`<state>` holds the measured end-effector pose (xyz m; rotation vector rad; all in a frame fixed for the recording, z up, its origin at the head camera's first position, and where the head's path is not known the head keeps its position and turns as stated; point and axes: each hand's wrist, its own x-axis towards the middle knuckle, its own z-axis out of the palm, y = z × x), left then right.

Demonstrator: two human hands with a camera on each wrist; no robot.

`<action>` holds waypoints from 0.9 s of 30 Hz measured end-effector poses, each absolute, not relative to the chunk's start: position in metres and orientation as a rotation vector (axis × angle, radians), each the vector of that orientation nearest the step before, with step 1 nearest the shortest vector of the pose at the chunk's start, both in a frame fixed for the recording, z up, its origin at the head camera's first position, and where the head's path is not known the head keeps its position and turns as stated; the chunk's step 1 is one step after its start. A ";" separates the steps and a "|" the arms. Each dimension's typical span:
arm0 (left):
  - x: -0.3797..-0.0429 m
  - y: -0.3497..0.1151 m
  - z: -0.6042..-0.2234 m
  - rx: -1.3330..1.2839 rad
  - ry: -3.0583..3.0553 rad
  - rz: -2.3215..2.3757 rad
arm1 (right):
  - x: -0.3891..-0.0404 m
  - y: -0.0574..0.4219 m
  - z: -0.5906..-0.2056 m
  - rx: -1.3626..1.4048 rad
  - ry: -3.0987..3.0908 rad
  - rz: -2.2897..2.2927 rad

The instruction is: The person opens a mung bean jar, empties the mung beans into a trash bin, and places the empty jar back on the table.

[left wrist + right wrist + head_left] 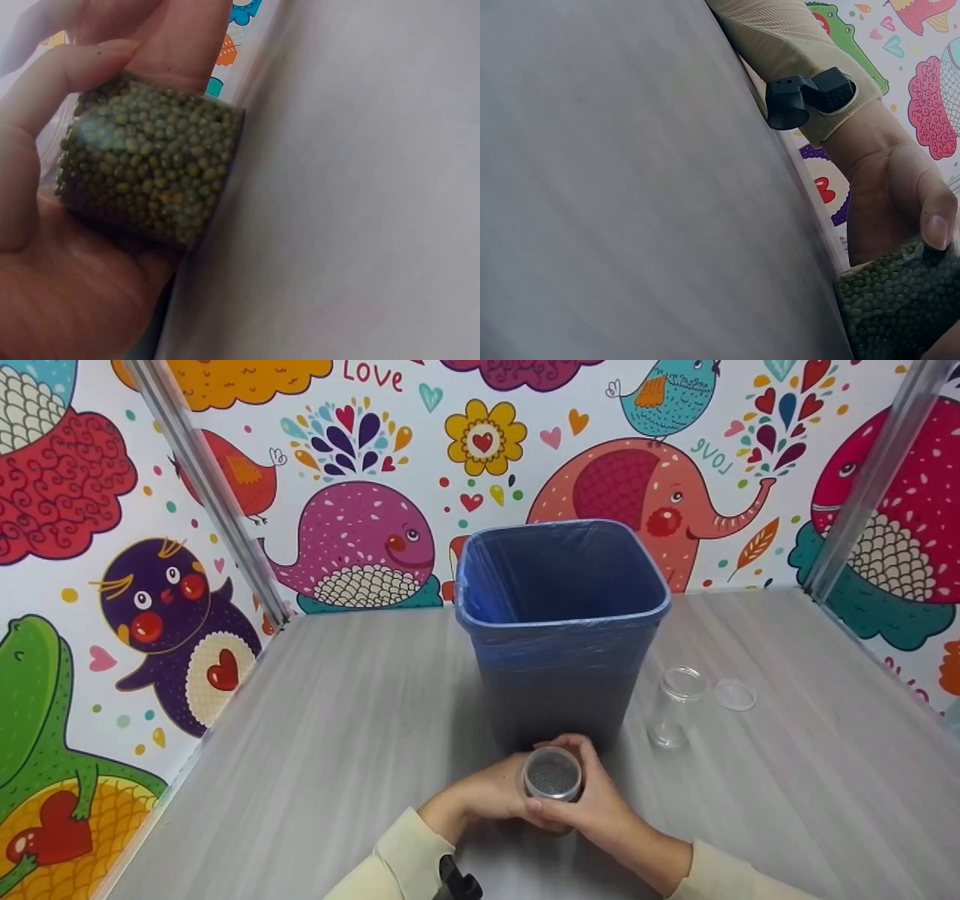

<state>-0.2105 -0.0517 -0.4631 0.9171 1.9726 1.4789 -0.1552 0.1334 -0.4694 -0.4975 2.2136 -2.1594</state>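
Both hands are around one clear jar of green mung beans [553, 774], in front of the blue bin [555, 690]. The jar's round top faces up in the head view, with dark contents below the rim. My left hand [491, 791] grips it from the left, its thumb against the jar in the right wrist view. My right hand [604, 802] holds the right side, thumb across the near side and fingers behind. The beans [150, 157] fill the jar in the left wrist view, its base turned toward the table. Part of the jar [896, 304] shows in the right wrist view.
The bin stands open, lined with a clear bag. A transparent jar [671, 716] stands right of it, beside a thin round lid [735, 695] lying on the grey table [337, 720]. Cartoon-patterned walls and metal posts enclose the back and sides.
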 end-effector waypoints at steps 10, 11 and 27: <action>-0.211 -0.051 -0.463 0.905 1.935 1.494 | -0.154 0.133 -0.468 -0.459 2.243 -2.136; -0.211 -0.051 -0.463 0.903 1.939 1.494 | -0.154 0.133 -0.468 -0.457 2.247 -2.132; -0.211 -0.051 -0.463 0.895 1.903 1.511 | -0.156 0.135 -0.468 -0.506 2.320 -2.035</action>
